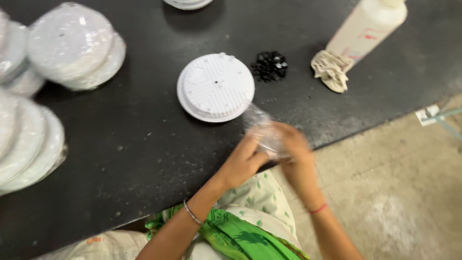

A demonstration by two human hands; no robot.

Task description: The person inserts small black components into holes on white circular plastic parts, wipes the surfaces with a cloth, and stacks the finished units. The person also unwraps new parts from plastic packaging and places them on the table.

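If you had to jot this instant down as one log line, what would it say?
left hand: on clear plastic bag | right hand: same bag, table edge | white round disc: bare, beside bag | black small parts: piled behind

A dark desk carries a round white ribbed disc near its middle. Just to the right of it lies a small heap of black bits. Further right, a crumpled beige rag touches a tilted white bottle. Bagged white discs are stacked at the left edge. Pale floor shows at the lower right.
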